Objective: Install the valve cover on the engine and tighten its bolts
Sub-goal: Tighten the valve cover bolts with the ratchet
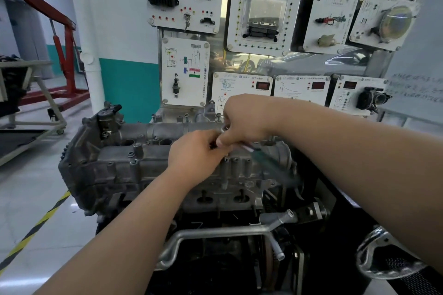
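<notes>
1. The metal pipe (215,232) juts out nearest the person, below both forearms. I judge that a sudden slip of the tool could throw a wrist or elbow against it.
2. The engine (96,184) stands on its stand rather than on a counter, with the valve cover (115,153) already seated on top, directly beneath the hands. If it sits slightly off its seat, tightening could pinch the gasket or clamp it unevenly.
3. The left hand (196,154) has its fingers curled tight beside the tool's working end. I cannot tell whether it steadies the shaft or pinches a bolt. A fingertip this close could get nipped if the tip jumps.
4. The green-handled tool (271,163) is blurred, and its handle angles back toward the person. Held this far off upright, the tip may cam out and round a bolt head, or start a thread crossed.
5. The right hand (242,122) arches over, fingers curled round the tool's front end, thumb pointing down. Gripped so far from the handle, it likely has poor control of turning force.
6. The open wells (165,142) lie just left of the hands. A dropped bolt could fall into one.
7. The far-edge bolts (186,116) stand proud, apparently not run down. Fully tightening one spot first could warp the cover.
</notes>
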Demonstrator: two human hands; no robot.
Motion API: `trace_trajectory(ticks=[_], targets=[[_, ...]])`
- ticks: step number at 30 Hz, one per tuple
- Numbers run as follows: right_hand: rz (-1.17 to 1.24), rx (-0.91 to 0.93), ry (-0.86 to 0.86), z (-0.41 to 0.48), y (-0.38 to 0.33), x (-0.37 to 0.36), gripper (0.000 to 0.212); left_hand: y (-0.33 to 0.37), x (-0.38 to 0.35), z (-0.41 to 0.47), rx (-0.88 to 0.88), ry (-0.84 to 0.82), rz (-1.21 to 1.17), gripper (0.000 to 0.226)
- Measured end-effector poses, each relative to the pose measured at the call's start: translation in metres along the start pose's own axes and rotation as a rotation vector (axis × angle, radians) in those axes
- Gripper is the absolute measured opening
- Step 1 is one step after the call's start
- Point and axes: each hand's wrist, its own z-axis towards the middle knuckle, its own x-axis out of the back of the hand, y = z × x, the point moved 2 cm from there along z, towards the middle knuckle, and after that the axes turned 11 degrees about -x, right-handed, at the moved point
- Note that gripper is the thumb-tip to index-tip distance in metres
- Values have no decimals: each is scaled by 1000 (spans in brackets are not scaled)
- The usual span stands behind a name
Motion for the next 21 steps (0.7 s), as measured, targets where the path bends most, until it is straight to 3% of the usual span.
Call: trace_trajectory(ticks=[6,8,11,16,21], targets=[[-29,39,19,1,6,3,30,-6,3,-1,-17,-92,-50,36],[-54,-18,69,2,3,1,42,-5,3,-1,-3,-64,-51,27],[-66,-116,-5,2,-2,-1,50,-4,2,0,45,-9,-56,22],[-162,53,1,3,4,5,27,-6,2,-1,18,-75,-104,27],[-85,38,27,4,7,2,41,-2,4,-3,16,-47,-91,28]])
